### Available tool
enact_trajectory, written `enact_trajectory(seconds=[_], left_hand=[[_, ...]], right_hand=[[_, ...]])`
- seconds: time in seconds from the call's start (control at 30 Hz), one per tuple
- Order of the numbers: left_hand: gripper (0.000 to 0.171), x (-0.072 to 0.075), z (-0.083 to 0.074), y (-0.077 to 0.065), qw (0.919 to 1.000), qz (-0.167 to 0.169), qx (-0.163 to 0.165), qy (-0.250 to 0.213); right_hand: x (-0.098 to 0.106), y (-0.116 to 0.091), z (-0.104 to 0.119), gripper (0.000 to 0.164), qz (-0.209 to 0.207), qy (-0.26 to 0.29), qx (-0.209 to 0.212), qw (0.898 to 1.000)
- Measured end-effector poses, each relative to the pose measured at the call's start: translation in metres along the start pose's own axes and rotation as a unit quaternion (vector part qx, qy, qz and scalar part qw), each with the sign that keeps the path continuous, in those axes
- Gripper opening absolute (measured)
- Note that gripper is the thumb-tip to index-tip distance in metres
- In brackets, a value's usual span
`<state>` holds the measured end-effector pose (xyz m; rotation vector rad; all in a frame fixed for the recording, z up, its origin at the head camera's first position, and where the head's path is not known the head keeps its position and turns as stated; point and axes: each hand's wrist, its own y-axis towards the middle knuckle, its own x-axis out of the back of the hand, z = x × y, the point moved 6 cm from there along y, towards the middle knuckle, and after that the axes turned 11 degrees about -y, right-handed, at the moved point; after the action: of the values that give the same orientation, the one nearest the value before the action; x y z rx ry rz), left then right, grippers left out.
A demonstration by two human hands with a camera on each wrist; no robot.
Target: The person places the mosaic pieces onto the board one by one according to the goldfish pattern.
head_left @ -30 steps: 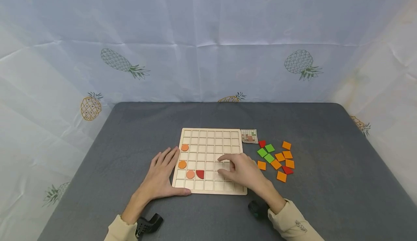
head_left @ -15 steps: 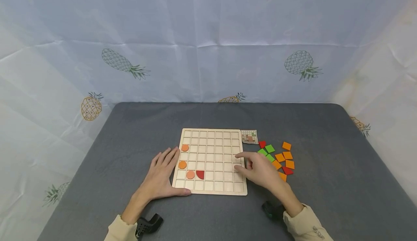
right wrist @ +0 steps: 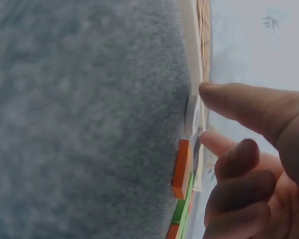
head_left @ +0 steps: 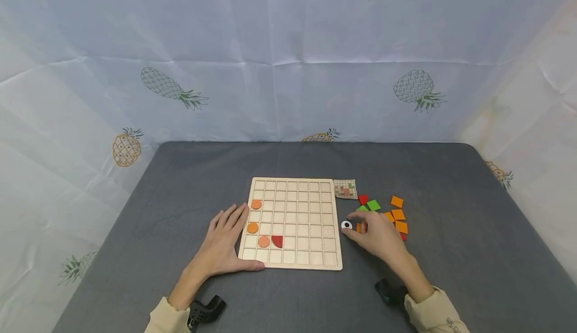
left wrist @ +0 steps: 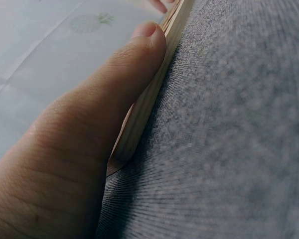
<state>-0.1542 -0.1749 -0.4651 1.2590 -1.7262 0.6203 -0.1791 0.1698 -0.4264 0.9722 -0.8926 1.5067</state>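
My left hand (head_left: 225,243) rests at the left edge of a pale wooden grid board (head_left: 297,213), fingers along its side and thumb on its front corner; in the left wrist view the thumb (left wrist: 124,64) lies against the board's edge. Three round orange pieces, one being this disc (head_left: 253,228), and a red quarter-circle (head_left: 277,242) sit on the board. Right of it, my right hand (head_left: 376,235) holds thumb and index finger apart around a white disc with a black centre (head_left: 346,225). The disc lies on the table; in the right wrist view the fingertips appear slightly above it (right wrist: 192,114).
Orange squares (head_left: 398,215), green squares (head_left: 373,205) and red pieces (head_left: 363,200) lie right of the board, partly hidden by my right hand. A small printed grid card (head_left: 345,189) touches the board's upper right corner. A pale pineapple-print curtain (head_left: 288,97) hangs behind the grey table (head_left: 203,173).
My right hand has moved right, from above the board to the table beside it. The white disc now shows between its fingertips. My left hand has stayed still.
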Motion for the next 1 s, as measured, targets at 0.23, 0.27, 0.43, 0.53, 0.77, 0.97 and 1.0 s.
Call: enact_trajectory(seconds=[0.23,0.27,0.43,0.53,0.77,0.97,1.0], left_hand=[[0.137,-0.0002,0.0005,0.0,1.0,0.0,0.003,0.0],[0.137,-0.0003,0.0004,0.0001,1.0,0.001,0.004,-0.001],[0.137,-0.0005,0.0002,0.0008,1.0,0.003,0.004,-0.004],[0.137,-0.0003,0.0002,0.0012,1.0,0.003,0.002,-0.004],[0.137,0.0005,0.0003,0.0008,1.0,0.001,0.003,-0.003],[0.137,0.0001,0.0002,0.0004,1.0,0.006,0.005,-0.004],[0.137,0.0001,0.0002,0.0004,1.0,0.007,0.006,-0.004]], right_hand=[[-0.0034,0.0014,-0.0028,0.027,0.005,-0.011,-0.01,1.0],[-0.0036,0.0014,-0.0026,0.026,0.006,-0.01,-0.007,1.0],[-0.0041,0.0014,-0.001,0.03,0.02,-0.005,0.013,1.0],[-0.0039,0.0013,-0.001,0.037,0.026,-0.01,0.019,0.999],[-0.0036,0.0016,-0.0024,0.034,0.015,-0.019,0.016,1.0],[-0.0036,0.0021,-0.0002,0.023,0.012,-0.018,0.022,1.0],[-0.0036,0.0021,0.0001,0.023,0.012,-0.018,0.022,1.0]])
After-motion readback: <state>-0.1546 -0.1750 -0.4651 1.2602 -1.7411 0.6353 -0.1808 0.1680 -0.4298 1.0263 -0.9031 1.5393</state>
